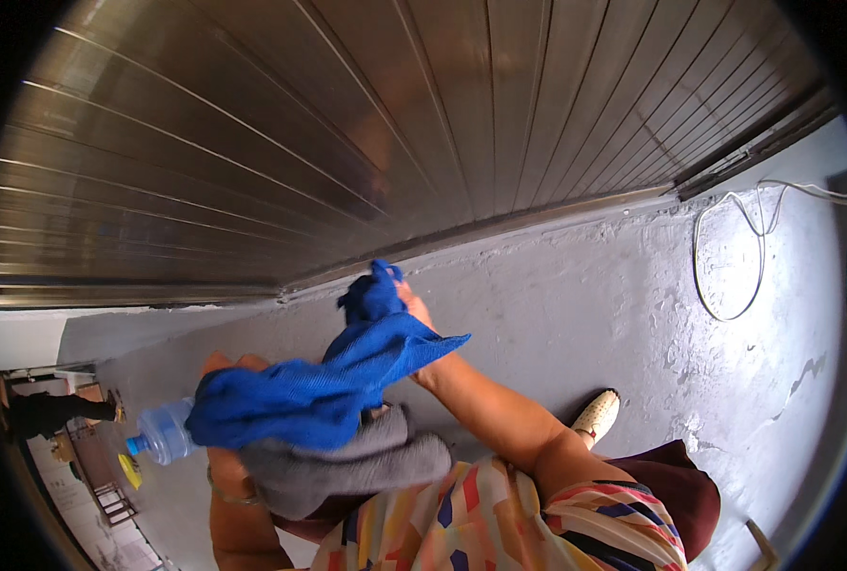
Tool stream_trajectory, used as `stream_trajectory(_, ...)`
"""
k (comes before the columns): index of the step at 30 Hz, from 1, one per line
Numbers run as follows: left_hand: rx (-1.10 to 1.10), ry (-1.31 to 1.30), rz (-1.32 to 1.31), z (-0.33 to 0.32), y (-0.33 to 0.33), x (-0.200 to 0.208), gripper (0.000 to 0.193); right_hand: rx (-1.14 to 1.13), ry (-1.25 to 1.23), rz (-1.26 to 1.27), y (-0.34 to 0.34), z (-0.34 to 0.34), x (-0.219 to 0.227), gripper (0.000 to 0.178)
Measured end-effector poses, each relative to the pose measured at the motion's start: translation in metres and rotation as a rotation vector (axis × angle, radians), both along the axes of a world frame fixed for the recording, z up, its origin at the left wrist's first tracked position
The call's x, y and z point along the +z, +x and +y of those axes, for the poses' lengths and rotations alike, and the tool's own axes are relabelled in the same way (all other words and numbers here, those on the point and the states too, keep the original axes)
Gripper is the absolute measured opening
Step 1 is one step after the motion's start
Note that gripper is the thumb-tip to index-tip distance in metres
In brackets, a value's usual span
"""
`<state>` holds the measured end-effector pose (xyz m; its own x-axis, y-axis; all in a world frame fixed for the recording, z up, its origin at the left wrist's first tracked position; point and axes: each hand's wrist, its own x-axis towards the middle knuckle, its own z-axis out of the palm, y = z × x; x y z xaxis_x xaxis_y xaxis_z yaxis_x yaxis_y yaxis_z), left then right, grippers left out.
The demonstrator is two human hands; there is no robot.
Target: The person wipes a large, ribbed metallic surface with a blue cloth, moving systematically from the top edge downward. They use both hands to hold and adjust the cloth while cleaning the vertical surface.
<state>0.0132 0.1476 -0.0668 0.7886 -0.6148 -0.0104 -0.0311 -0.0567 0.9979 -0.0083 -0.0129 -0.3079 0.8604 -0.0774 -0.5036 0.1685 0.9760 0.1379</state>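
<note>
A blue cloth point(300, 395) stretches bunched between my two hands, in front of a shiny ribbed metal panel. My right hand point(418, 309) is closed on its upper, crumpled end, close to the panel's bottom edge. My left hand point(228, 364) is largely covered by the wider end of the cloth. Only the tops of its fingers and the wrist show, and they look bent round the fabric. Below the blue cloth, a grey cloth point(347, 466) hangs in thick folds beside my left forearm, slightly blurred.
The ribbed metal panel point(500, 114) fills the upper view, meeting a worn grey floor point(538, 295). A clear blue water jug point(167, 433) lies at left near a yellow object point(130, 470). A white cable point(698, 262) loops at right. My cream shoe point(597, 416) shows below.
</note>
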Motion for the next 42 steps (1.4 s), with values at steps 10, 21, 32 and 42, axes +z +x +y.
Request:
stream_trajectory(10, -0.051, 0.223, -0.096, 0.01, -0.001, -0.007, 0.041, -0.427, 0.207, 0.283, 0.036, -0.087, 0.007, 0.049)
stream_trajectory(21, -0.154, -0.019, 0.098, -0.059, -0.01, -0.01, 0.062, -0.782, -0.213, 0.476, 0.007, -0.218, -0.057, 0.041)
stream_trajectory(32, -0.359, 0.334, 0.053, -0.052, 0.003, 0.002, 0.056, -1.125, -0.902, 1.187, -0.075, -0.395, -0.05, 0.047)
stream_trajectory(42, -0.611, 0.498, -0.014, -0.115, 0.005, -0.025, 0.057, -0.827, -0.959, 0.996, 0.009, -0.188, -0.013, 0.069)
